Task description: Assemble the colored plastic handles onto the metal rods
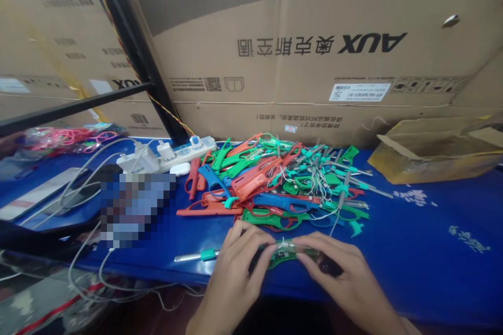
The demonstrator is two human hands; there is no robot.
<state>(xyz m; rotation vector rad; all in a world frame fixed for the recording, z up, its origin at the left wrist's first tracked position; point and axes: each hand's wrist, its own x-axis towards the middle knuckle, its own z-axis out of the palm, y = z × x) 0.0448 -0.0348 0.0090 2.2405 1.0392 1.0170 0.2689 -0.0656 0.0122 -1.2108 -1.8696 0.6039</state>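
Between my two hands, low over the front edge of the blue table, is a green long-nosed lighter (283,259). Its metal tube with a teal collar (207,255) sticks out to the left past my left hand (239,272). The thumb and fingertips of that hand pinch the lighter's body near its middle. My right hand (341,267) grips the right part, at a clear piece of the body. My fingers hide much of the handle. Just beyond lies a pile of red, green and blue lighter shells (255,178), with metal tubes and white wires (320,180) on its right side.
An open cardboard box (436,152) stands at the right rear. On the left are a power strip (184,154) with chargers, a blurred-out screen (135,209), a phone (43,193) and cables. Large cartons (294,5) wall off the back; a black metal frame (137,52) rises at left.
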